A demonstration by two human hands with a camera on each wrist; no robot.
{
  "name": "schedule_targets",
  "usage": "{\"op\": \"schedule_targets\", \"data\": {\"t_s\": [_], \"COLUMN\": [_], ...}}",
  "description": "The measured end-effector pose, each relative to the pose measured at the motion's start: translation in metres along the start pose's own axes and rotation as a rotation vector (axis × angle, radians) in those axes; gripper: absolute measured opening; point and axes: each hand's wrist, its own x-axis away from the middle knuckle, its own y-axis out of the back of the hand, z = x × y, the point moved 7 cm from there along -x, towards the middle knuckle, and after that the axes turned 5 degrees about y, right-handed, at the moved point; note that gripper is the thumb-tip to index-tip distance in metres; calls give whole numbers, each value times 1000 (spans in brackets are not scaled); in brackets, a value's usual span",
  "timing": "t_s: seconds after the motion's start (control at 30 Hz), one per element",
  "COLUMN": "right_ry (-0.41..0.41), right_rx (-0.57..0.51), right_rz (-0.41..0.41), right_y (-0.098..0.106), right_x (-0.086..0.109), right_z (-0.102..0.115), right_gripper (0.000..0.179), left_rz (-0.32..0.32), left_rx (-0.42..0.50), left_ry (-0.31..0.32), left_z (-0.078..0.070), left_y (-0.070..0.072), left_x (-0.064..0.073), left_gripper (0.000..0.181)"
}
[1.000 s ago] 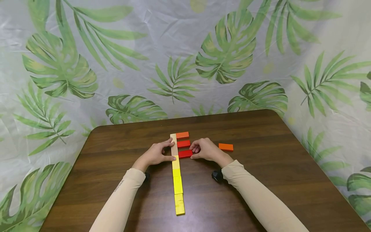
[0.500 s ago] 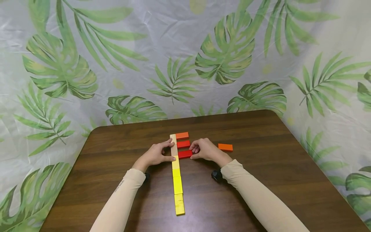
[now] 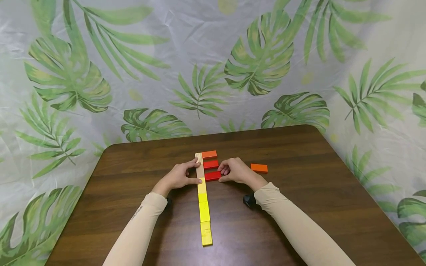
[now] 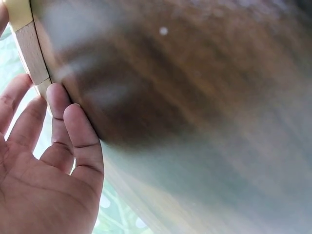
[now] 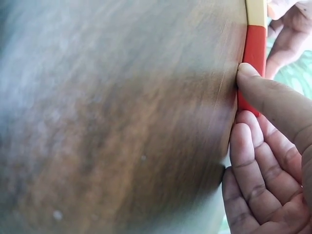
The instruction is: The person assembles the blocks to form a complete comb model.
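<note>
A column of flat wooden blocks runs toward me in the head view: plain wood (image 3: 200,172) at the far end, then pale yellow (image 3: 202,187) and brighter yellow blocks (image 3: 204,211). My left hand (image 3: 178,176) rests against the column's left side, thumb on the pale yellow block, index fingertip farther up on the plain wood. From the right, an orange block (image 3: 209,154) and two red blocks abut the column like comb teeth. My right hand (image 3: 239,172) pinches the outer end of the nearest red block (image 5: 254,48). The middle red block (image 3: 210,164) lies just beyond it.
A loose orange block (image 3: 259,168) lies on the brown wooden table (image 3: 299,177), right of my right hand. A leaf-patterned curtain (image 3: 199,48) hangs behind the table's far edge. The column's last yellow block (image 3: 206,233) points toward the near edge.
</note>
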Motion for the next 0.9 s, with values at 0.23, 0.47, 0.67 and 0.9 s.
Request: {"op": "schedule_targets", "data": {"t_s": [0.23, 0.47, 0.67, 0.9], "right_ry": [-6, 8, 33, 74], "right_rx": [2, -2, 12, 20], "right_rz": [-4, 2, 26, 29], "right_y": [-1, 0, 3, 12], "right_x": [1, 2, 3, 10], "right_z": [-1, 3, 4, 3], "right_gripper": [28, 33, 37, 42], "left_rz": [7, 6, 5, 2], "left_rx": [-4, -6, -9, -6], "left_ry": [0, 8, 4, 9], "left_z": [0, -1, -1, 1], "left_y": [-1, 0, 0, 0], "left_x": [0, 0, -1, -1], "left_gripper": [75, 76, 77, 76]}}
